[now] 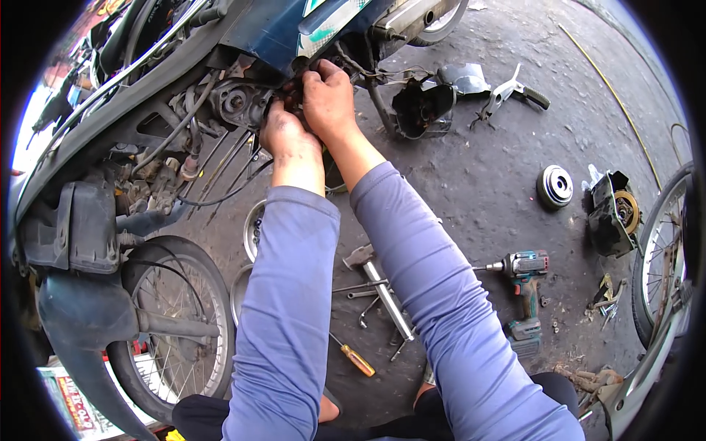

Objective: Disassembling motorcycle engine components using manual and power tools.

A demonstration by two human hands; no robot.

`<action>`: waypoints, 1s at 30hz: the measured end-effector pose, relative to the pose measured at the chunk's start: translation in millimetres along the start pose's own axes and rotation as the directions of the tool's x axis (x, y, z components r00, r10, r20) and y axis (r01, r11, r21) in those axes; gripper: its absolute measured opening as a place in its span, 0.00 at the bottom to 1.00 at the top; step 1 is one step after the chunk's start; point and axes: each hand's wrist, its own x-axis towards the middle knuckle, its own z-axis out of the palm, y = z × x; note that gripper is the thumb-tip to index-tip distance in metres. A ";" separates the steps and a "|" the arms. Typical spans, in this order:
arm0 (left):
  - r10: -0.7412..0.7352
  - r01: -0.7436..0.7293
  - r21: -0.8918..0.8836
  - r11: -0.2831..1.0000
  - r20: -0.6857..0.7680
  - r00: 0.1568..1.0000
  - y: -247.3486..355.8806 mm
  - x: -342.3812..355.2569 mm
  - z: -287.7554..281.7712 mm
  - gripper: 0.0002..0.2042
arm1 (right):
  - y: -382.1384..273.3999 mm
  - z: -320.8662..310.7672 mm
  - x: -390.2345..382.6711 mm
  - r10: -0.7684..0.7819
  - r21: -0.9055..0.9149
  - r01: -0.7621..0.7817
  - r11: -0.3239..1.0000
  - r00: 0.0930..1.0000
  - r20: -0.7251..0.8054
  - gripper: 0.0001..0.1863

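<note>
Both of my hands are reached forward to the engine (234,101) of a motorcycle, just under its dark blue body panel (276,37). My right hand (328,99) is closed, its fingers curled down at the panel's lower edge; whatever they pinch is hidden. Close beside it, my left hand (287,136) has its thumb up against the engine's side and its fingers bent in. What lies between those fingers is too dark to make out. Thin wires (390,71) run out to the right of my hands.
On the ground lie a hammer (393,309), a yellow-handled screwdriver (358,361), a cordless impact driver (526,287) and a round metal part (555,187). Black engine covers (423,109) sit to the right. A front wheel (220,294) stands at the left, another wheel (647,253) at the right.
</note>
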 end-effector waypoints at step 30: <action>0.006 -0.019 0.059 0.998 0.219 0.976 1.4 -11.4 -14.2 0.11 | 2.4 -2.3 -7.8 0.017 0.443 -0.062 0.894 0.994 0.104 0.14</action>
